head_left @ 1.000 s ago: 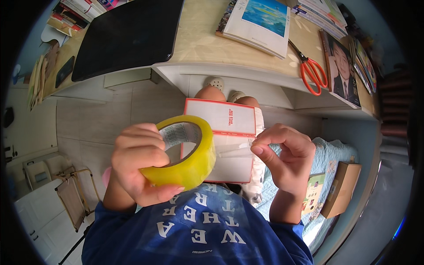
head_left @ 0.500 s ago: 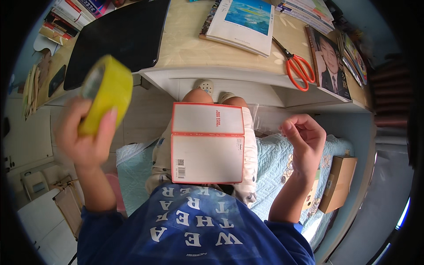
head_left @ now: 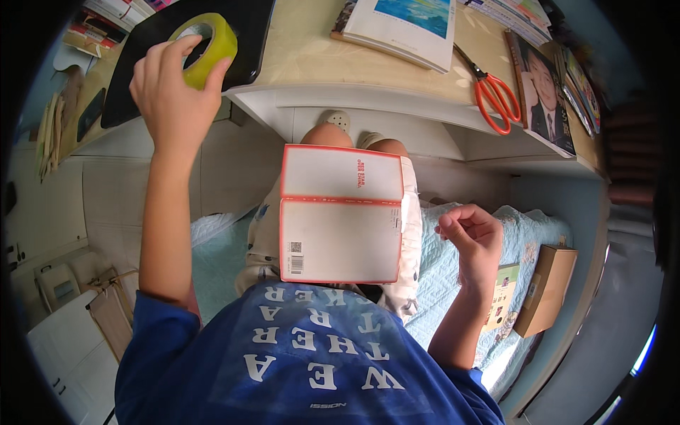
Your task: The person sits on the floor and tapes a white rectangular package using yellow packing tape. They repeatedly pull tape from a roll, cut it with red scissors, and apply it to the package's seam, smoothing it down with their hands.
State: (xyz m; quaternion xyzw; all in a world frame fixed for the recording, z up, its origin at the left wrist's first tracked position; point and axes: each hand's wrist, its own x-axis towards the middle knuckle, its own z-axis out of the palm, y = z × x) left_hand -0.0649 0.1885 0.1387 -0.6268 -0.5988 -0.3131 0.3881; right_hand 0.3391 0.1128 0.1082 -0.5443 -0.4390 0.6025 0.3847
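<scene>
My left hand [head_left: 177,95] grips a roll of yellow packing tape [head_left: 225,51] between thumb and fingers. The roll is tilted over the near right part of a flat black laptop-like slab [head_left: 244,64] on the desk; whether they touch I cannot tell. Across my thighs an open book or its cover [head_left: 341,237], white with red borders, lies with the outside facing up. Right of it, above the bed, my right hand [head_left: 473,237] is closed with thumb and fingertips pinched together. Anything between those fingertips is too small to make out.
On the desk [head_left: 304,57] are a white book with a blue picture [head_left: 397,35], scissors with orange-red handles [head_left: 499,103] and a dark portrait-covered book [head_left: 544,99]. Book stacks stand at both far corners. A cardboard box [head_left: 545,290] lies on the quilted bed [head_left: 432,304] to the right.
My left hand has carried the tape roll forward and right, over the black slab. My right hand, still pinched, has shifted slightly nearer me. The view has also moved a little.
</scene>
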